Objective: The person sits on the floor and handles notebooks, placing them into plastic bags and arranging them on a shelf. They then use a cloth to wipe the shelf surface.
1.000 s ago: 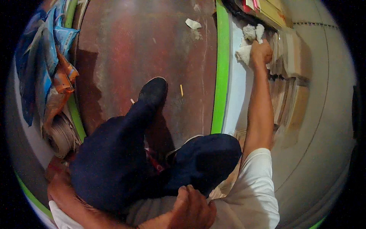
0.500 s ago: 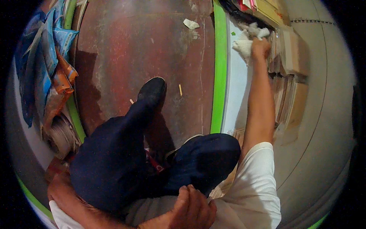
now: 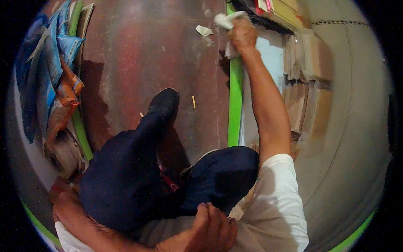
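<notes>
My right hand (image 3: pixel 243 35) is closed around a crumpled white cloth (image 3: pixel 228 20). Part of the cloth sticks out past my fingers, and another part hangs below them. The hand is over the green edge strip (image 3: pixel 236 98) of a white shelf (image 3: pixel 269 52), at its far end. Down at the lower middle, my left hand (image 3: pixel 214 229) rests against my lap, its fingers curled together. Nothing can be seen sticking out of it.
Stacked brown cardboard (image 3: pixel 317 56) stands along the shelf's right side, with a yellow box (image 3: pixel 287 14) beyond. Blue and orange plastic packets (image 3: pixel 69 48) hang at the left above a roll (image 3: pixel 65 153). A white scrap (image 3: pixel 204 30) and a small stick (image 3: pixel 194 101) lie on the reddish floor.
My right hand has moved left with the cloth, from beside the cardboard stacks to the shelf's green edge. My left hand has stayed in place.
</notes>
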A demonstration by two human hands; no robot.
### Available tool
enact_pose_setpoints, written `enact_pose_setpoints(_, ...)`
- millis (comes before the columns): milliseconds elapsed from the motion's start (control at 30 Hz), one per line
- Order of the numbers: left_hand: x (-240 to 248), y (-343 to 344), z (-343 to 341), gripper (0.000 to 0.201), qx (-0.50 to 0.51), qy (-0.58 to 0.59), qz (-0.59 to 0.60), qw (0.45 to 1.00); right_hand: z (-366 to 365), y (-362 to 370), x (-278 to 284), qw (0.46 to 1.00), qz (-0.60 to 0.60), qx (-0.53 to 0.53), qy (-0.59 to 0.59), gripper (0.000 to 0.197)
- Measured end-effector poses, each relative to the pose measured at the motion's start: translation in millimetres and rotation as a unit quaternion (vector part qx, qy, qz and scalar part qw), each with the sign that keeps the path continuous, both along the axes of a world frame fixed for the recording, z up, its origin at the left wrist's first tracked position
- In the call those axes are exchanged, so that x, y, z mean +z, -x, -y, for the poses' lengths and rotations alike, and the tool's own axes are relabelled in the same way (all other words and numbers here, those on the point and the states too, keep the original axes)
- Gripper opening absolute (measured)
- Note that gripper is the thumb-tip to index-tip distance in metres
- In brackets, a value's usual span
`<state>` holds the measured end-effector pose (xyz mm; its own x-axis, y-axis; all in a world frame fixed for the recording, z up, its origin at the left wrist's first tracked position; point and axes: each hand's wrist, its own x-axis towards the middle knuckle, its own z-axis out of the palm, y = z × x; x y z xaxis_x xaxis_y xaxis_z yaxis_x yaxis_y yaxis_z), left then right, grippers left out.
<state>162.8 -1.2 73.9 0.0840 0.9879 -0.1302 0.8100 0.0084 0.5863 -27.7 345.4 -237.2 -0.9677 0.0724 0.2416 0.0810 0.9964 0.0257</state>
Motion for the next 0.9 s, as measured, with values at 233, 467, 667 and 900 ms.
enact_pose_setpoints(233, 10.4, 12.8, -6.9, 0.041, -0.058, 0.035, 0.038, 0.997, 52.3, -72.6, 4.8, 0.982, 0.082, 0.041, 0.165, 0.031)
enact_pose_setpoints(467, 6.0, -1.9, -3.6, 0.029, -0.054, 0.011, -0.088, 0.995, 7.6, -138.9, 35.4, 0.984, 0.121, -0.095, 0.091, 0.037)
enact_pose_setpoints(667, 4.3, -11.3, 3.6, 0.026, -0.012, -0.03, -0.062, 0.998, 10.5, -198.0, 74.2, 0.894, 0.248, -0.129, 0.349, 0.034)
enact_pose_setpoints(900, 5.3, 3.6, -1.1, 0.029, -0.028, 0.005, -0.076, 0.997, -65.2, -176.7, 55.2, 0.937, 0.06, -0.332, 0.094, 0.042)
